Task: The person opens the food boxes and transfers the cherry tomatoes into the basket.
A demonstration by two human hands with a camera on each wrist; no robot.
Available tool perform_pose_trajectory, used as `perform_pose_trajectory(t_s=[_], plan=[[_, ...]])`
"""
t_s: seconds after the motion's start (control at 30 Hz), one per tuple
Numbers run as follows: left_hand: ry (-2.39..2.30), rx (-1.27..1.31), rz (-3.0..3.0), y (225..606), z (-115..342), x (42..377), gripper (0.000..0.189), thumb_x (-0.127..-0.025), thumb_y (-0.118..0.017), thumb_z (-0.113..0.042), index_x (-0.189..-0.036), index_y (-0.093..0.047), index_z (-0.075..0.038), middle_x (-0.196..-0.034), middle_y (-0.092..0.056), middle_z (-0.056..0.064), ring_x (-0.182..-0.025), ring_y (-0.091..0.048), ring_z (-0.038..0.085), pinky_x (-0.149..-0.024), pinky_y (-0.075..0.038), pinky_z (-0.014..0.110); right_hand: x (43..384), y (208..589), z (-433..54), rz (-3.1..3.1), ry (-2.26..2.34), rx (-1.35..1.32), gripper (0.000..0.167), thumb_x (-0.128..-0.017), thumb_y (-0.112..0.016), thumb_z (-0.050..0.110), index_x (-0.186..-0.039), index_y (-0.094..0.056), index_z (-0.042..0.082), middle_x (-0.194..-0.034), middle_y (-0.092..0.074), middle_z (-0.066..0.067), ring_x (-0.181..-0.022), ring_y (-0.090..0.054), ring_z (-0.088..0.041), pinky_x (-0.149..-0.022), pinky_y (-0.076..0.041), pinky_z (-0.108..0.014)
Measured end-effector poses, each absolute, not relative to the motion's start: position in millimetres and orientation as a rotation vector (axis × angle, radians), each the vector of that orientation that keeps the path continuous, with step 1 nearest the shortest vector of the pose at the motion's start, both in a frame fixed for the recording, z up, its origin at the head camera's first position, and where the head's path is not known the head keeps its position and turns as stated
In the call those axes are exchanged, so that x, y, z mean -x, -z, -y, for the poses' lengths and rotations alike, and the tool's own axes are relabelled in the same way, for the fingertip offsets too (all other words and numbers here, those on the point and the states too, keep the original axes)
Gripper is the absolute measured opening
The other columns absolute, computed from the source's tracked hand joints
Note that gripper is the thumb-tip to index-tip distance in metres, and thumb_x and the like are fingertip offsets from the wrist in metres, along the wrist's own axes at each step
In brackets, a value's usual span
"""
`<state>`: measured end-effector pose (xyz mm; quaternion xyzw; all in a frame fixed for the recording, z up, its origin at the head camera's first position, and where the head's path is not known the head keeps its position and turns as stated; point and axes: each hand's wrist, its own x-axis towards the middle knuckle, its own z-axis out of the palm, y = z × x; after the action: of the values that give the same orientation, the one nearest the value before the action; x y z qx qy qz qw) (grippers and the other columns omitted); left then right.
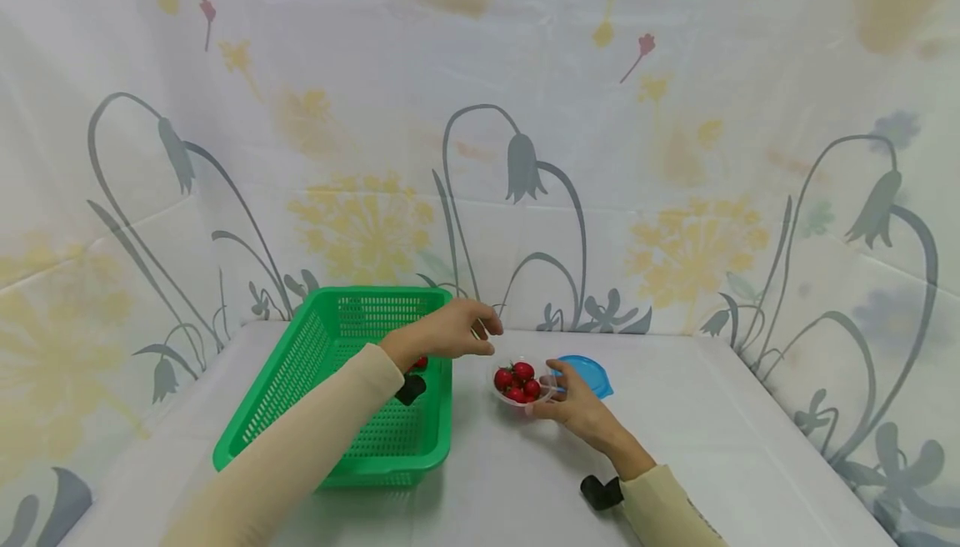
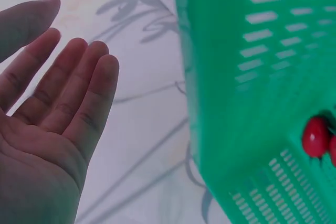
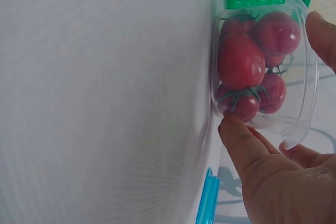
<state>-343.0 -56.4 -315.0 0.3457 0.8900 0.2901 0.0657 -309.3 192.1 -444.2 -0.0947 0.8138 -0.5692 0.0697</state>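
Note:
In the head view my left hand [image 1: 453, 328] is raised over the right rim of the green plastic basket [image 1: 435, 457], its fingers loosely bent around nothing. The left wrist view shows that palm bare, beside the basket wall. Small red tomatoes [image 2: 316, 137] lie inside the basket, partly hidden by the forearm in the head view. My right hand [image 1: 583, 415] holds a clear plastic tub [image 3: 307, 85] on the table, thumb on one side and fingers on the other. Several cherry tomatoes [image 3: 240, 61] with green stems fill the lower part of the tub.
A blue lid [image 1: 588, 373] lies on the white table just behind my right hand. The basket takes up the table's left side. A flower-printed cloth [image 1: 487, 222] hangs behind the table. Dark wrist devices [image 1: 600, 493] sit on both wrists.

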Motion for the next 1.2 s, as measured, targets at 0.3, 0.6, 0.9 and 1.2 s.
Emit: perform_pose_trajectory(t_s=[0.3,0.6,0.9,1.2], plan=[[-0.789,-1.049,-2.634,320.8,24.0,350.1,0.019,-0.085,-0.072,-0.013,-0.102,-0.066,-0.015,-0.102,-0.062,-0.005,-0.092,-0.062,0.012,-0.074,-0.051,0.022,309.8,445.5,-192.5,-2.419,1.743,0.271,0.092,-0.076,-0.081,0.026,-0.148,-0.026,0.008,-0.139,-0.043,-0.016,-0.126,-0.044,-0.037,-0.098,-0.042,-0.052],[-0.682,-0.986,-2.586,330.4,4.4,358.8,0.021,-0.082,-0.074,-0.008,-0.1,-0.067,-0.014,-0.095,-0.062,-0.005,-0.089,-0.057,0.011,-0.071,-0.051,0.022,309.9,445.7,-192.3,-2.41,1.752,0.276,0.091,-0.076,-0.081,0.023,-0.148,-0.026,0.008,-0.137,-0.045,-0.015,-0.124,-0.046,-0.036,-0.096,-0.044,-0.05],[-0.508,-0.905,-2.527,334.1,-9.6,358.6,0.031,-0.08,-0.076,-0.007,-0.11,-0.068,-0.012,-0.106,-0.065,0.006,-0.092,-0.056,0.015,-0.072,-0.052,0.026,310.2,443.1,-192.9,-2.412,1.755,0.294,0.093,-0.076,-0.081,0.024,-0.148,-0.025,0.008,-0.139,-0.042,-0.016,-0.125,-0.045,-0.038,-0.097,-0.043,-0.052],[-0.459,-0.897,-2.421,348.3,-16.7,359.8,0.029,-0.079,-0.074,-0.001,-0.107,-0.07,-0.009,-0.101,-0.067,0.008,-0.082,-0.056,0.013,-0.07,-0.054,0.028,310.5,444.6,-194.4,-2.411,1.753,0.303,0.093,-0.077,-0.081,0.023,-0.148,-0.024,0.007,-0.142,-0.038,-0.017,-0.124,-0.047,-0.036,-0.097,-0.043,-0.05]])
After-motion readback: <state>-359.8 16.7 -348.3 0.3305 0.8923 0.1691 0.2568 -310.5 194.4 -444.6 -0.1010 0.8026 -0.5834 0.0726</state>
